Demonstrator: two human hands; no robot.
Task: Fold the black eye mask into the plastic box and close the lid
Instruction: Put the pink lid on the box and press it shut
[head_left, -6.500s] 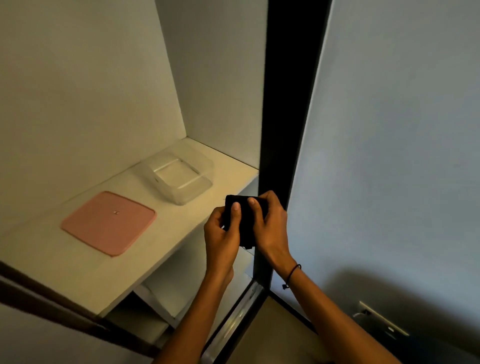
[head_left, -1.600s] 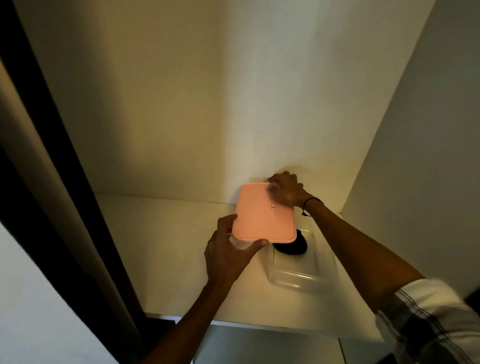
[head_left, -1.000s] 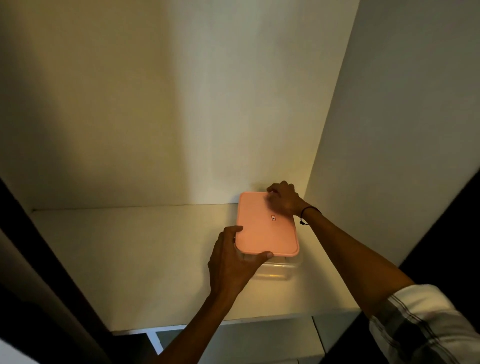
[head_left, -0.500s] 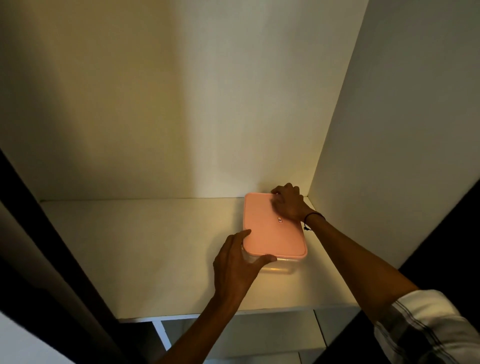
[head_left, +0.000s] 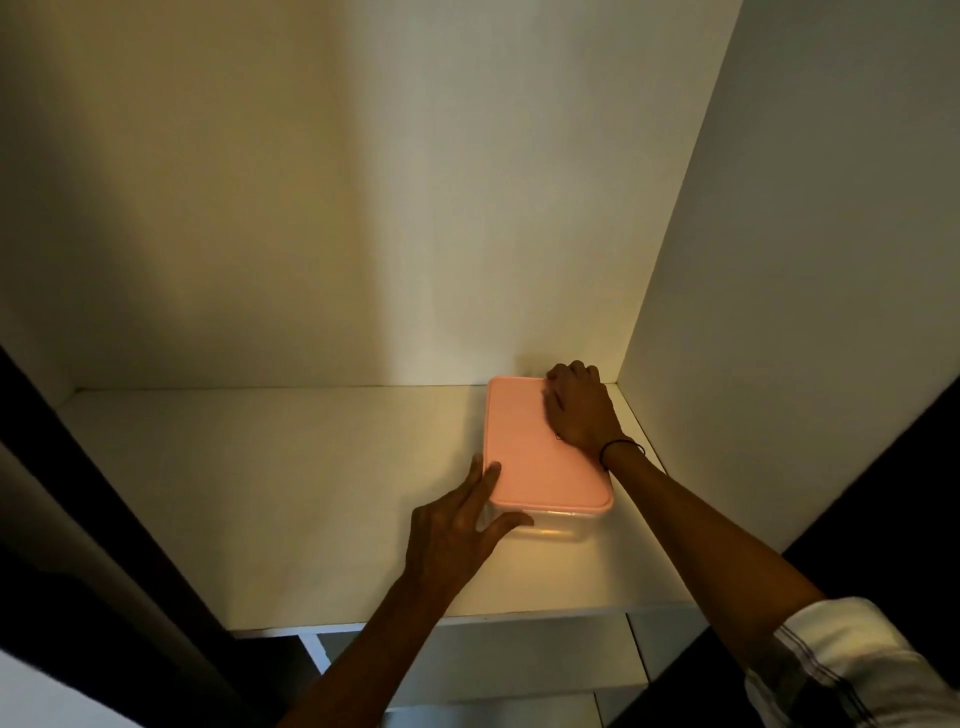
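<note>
A pink lid (head_left: 535, 452) lies flat on top of the clear plastic box (head_left: 558, 530), which stands on the white shelf (head_left: 291, 493) in the back right corner. The black eye mask is hidden under the lid. My left hand (head_left: 457, 535) holds the box's near left corner, with fingers along the lid's left edge and the thumb against the front wall. My right hand (head_left: 579, 410) lies on the far right part of the lid, its fingers curled over the lid's back edge.
The shelf sits in a white cupboard with a back wall (head_left: 363, 208) and a right side wall (head_left: 779, 260) close to the box. A dark door frame (head_left: 78, 519) runs down the left. A lower shelf (head_left: 519, 670) shows below the front edge.
The lid has come down from a tilt to lie flat on the box, covering the eye mask. Both hands have stayed at opposite corners of the lid.
</note>
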